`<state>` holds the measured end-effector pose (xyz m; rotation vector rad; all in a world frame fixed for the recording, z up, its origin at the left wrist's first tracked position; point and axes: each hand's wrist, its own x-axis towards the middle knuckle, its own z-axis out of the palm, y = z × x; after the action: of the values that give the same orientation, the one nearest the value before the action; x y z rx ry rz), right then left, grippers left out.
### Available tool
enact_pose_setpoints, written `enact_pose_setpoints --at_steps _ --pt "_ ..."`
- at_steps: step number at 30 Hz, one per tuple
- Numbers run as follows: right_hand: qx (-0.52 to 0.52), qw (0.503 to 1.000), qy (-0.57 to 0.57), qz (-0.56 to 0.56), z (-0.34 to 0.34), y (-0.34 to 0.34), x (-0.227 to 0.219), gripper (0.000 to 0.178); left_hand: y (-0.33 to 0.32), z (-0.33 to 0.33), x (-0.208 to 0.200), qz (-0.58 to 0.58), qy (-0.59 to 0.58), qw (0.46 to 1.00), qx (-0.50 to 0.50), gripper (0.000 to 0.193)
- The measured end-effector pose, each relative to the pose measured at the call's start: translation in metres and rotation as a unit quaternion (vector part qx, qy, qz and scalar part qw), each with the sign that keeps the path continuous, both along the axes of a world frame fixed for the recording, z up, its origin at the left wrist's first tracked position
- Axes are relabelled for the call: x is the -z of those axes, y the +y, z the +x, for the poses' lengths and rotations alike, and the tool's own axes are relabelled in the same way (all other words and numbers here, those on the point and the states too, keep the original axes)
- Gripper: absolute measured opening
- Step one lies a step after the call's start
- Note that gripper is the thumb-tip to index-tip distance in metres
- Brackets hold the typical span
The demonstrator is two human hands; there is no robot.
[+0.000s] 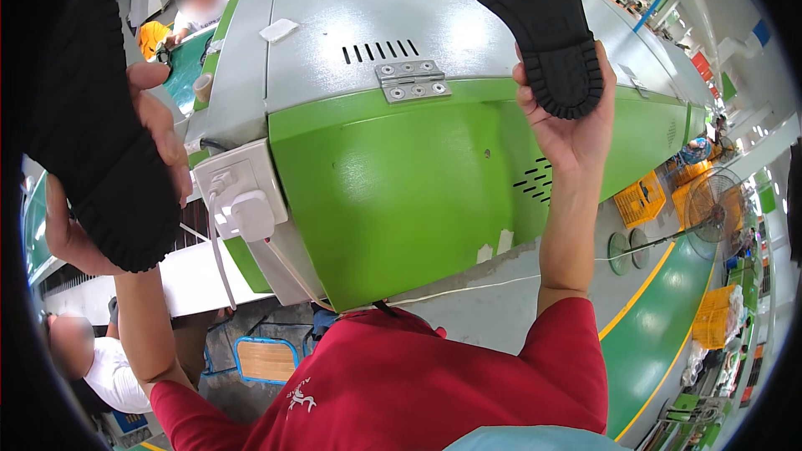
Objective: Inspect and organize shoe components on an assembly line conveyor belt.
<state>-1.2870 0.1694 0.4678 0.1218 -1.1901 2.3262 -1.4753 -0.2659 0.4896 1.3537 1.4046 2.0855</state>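
My left hand [161, 127] is closed round the heel end of a black shoe sole [104, 142], its digits gripping both edges. This sole stands up at the far left, and its toe end runs out of the picture. On the right, my right hand [576, 142] grips the heel of another black shoe sole [543, 8], held up in front of the grey and green machine [401, 192]. Ridged edges show on both soles. Part of each palm is hidden behind its sole.
Beside my left forearm, a white socket box [238, 179] with plugs and cables sits on the machine. Two people are at the left. A blue-framed stool [266, 359] stands below. Yellow crates [640, 199] and a standing fan [710, 210] are at the right.
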Motion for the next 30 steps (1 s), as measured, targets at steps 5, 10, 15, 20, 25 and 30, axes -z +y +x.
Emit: enact_pose_setpoints --at_steps 5,10,15,20,25,30 --pt "0.001 1.000 0.005 0.014 0.001 0.002 0.000 0.059 0.005 -0.009 -0.003 -0.019 -0.016 0.999 0.036 0.122" --pt "0.116 0.984 -0.018 0.135 -0.011 -0.007 -0.005 0.060 0.038 0.022 -0.014 -0.026 -0.030 0.994 -0.101 0.097" --pt "0.073 0.994 -0.038 0.073 -0.022 -0.004 -0.003 0.061 0.079 0.017 -0.009 -0.080 -0.025 0.993 -0.084 0.059" --pt "0.059 0.997 -0.012 0.057 -0.023 -0.008 -0.001 0.062 0.106 0.012 -0.004 -0.154 0.107 0.965 -0.186 0.070" --pt "0.297 0.905 -0.026 0.303 -0.033 -0.008 -0.002 0.049 0.137 -0.017 -0.007 -0.263 0.163 0.920 -0.242 0.081" --pt "0.542 0.581 -0.022 0.606 -0.058 -0.019 0.008 0.041 0.177 -0.032 -0.023 -0.335 0.125 0.897 -0.261 0.071"
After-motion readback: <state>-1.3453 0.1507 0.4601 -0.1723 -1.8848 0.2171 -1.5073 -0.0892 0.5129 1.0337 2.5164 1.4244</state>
